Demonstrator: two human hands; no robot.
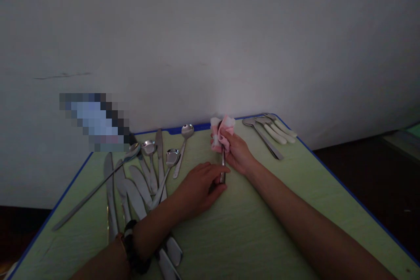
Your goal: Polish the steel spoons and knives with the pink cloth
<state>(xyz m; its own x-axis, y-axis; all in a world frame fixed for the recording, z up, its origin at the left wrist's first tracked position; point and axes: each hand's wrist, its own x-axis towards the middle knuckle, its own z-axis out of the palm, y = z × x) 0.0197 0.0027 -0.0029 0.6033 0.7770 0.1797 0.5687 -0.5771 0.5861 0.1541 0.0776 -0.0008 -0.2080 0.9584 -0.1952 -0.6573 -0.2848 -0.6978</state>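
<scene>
My right hand (238,151) is closed on a pink and white cloth (227,124), folded around the upper end of a piece of metal cutlery (223,172). The cloth and fingers mostly hide the cutlery's head, so its kind is unclear. Lower down, my left hand (203,188) grips the handle's end between thumb and fingers. Left of that hand lie several loose pieces: a small spoon (187,131), a square-edged spoon (172,156), a long-handled spoon (98,188) and table knives (110,192). My left forearm covers part of them.
At the right rear, a metal spoon (262,138) lies beside several white-handled pieces of cutlery (275,133). A blurred-out phone-like object (95,118) stands at the left rear. The pale green table (262,236) has a blue edge and meets a grey wall (210,43).
</scene>
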